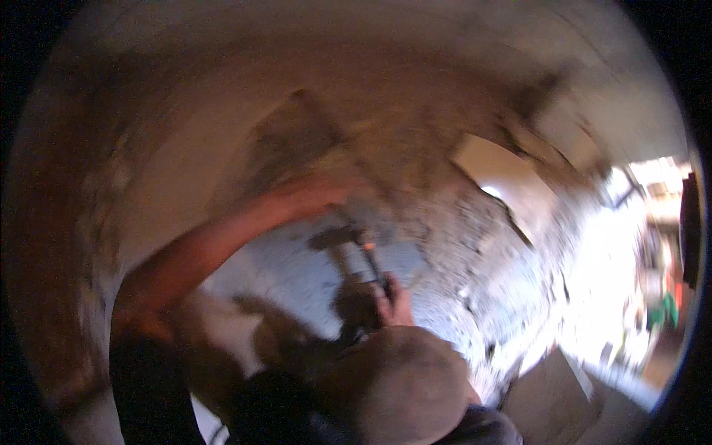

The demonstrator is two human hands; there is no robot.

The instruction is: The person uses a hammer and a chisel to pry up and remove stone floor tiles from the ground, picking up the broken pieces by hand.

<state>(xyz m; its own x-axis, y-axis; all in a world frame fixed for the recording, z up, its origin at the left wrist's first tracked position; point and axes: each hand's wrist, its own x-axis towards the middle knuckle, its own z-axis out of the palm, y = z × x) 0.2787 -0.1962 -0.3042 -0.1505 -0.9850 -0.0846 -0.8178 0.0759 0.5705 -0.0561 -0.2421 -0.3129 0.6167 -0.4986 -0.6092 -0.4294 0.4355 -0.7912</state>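
My right hand [398, 305] is closed around the dark handle of a hammer [373, 261], which has an orange band near its head. The hammer head is blurred, and its T-shaped shadow falls on the pale blue-grey surface [297, 267] below. Reaching in from the left, my bare left arm ends in my left hand [335, 194], just beyond the hammer head. Motion smears its fingers, so I cannot make out whether it holds anything. My bent knee [411, 382] is close below my right hand.
Loose rubble [463, 245] covers the ground to the right of the hammer. A beige flat slab [512, 178] lies tilted farther right, and another flat slab [552, 400] is at the lower right. A brownish wall [185, 133] curves behind. Strong light enters at the right, near a green object [662, 311].
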